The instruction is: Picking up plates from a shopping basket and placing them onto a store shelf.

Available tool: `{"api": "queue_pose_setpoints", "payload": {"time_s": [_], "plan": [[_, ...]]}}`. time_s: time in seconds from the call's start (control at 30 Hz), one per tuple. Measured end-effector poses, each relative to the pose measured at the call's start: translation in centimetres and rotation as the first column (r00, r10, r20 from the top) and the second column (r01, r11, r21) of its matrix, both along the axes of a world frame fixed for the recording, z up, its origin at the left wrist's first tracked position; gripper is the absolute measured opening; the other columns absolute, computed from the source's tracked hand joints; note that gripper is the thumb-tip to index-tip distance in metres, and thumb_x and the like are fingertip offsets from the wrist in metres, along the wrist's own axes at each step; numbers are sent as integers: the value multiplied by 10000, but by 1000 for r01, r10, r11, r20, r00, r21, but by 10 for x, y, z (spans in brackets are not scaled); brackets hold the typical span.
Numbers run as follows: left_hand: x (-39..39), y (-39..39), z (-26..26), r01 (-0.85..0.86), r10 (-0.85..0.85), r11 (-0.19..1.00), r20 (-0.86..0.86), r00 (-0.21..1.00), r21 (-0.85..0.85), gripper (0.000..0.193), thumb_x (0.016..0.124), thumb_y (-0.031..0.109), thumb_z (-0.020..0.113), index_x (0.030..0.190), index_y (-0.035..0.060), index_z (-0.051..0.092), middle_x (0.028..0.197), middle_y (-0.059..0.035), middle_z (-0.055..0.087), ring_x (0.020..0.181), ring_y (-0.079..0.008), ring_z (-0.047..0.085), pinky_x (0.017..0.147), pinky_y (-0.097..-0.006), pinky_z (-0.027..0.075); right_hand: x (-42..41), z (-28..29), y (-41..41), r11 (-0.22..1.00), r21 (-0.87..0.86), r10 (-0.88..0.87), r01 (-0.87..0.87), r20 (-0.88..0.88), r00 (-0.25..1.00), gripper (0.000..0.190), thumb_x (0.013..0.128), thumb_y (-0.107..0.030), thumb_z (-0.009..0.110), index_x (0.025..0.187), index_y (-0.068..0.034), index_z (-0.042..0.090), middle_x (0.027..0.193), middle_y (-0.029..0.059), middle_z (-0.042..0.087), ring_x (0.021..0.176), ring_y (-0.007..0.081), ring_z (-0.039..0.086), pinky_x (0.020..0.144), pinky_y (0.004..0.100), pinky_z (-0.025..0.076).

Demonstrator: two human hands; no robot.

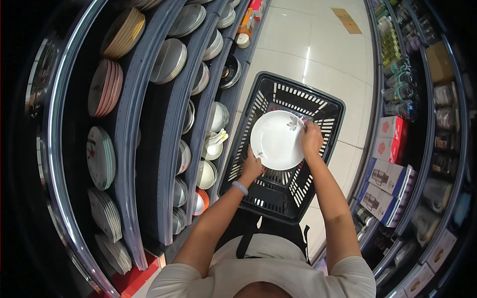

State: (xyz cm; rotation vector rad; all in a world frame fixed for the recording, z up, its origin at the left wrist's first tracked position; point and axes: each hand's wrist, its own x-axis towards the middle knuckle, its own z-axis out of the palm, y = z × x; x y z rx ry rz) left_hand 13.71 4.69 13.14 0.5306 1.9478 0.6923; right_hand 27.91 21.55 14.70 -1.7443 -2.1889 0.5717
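Note:
A round white plate (pixel 277 143) with grey leaf prints near its rim is held between my two hands. My left hand (pixel 252 165) grips its lower left edge, and a pale bangle circles that wrist. On the plate's right edge, by one leaf print, is my right hand (pixel 312 140). Beneath the plate lies the inside of a black plastic shopping basket (pixel 298 83) with slotted walls. Something with red or pink patches shows at the basket's bottom, mostly hidden by the plate.
Shelves on the left carry stacked pink plates (pixel 106 88), grey plates (pixel 169 61), bowls (pixel 207 175) and white spoons (pixel 215 143). To the right, shelves hold boxed kettles or jugs (pixel 376 201), red-and-white boxes (pixel 389 138) and glassware (pixel 398 87). A cardboard piece (pixel 346 20) lies on the tiled floor (pixel 287 37).

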Motion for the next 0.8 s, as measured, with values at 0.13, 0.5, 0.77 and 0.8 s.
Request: {"api": "queue_pose_setpoints", "payload": {"time_s": [0.13,0.5,0.77,0.8], "plan": [[2,2,10,-4,4,1000,-17,1000,-9,643,779,71,409,1341,41,98,612,-140,595,494,-222,592,475,-324,485,2,-5,-1,999,29,22,-23,17,1000,163,737,-106,543,886,-44,565,919,124,548,877,290,536,680,401,459],[7,-36,31,-8,7,981,7,1000,193,642,780,143,540,1307,-12,208,642,-111,608,511,-185,578,498,-310,461,12,18,-25,995,100,-4,-5,85,996,374,694,-120,605,1050,-58,506,965,105,522,939,280,494,732,377,451],[19,-147,70,-139,74,959,256,964,246,372,831,148,529,1172,31,438,694,-78,580,566,-108,553,485,-217,443,58,75,-115,977,205,88,-56,-154,984,338,722,-101,584,1050,-50,516,961,112,535,939,290,481,793,378,405],[23,-159,74,-159,89,958,281,956,239,358,832,148,529,1159,29,444,687,-71,573,569,-106,553,492,-217,445,67,76,-128,983,176,79,-46,-182,980,324,725,-98,582,1038,-46,522,957,117,541,936,291,488,793,376,407]]}}
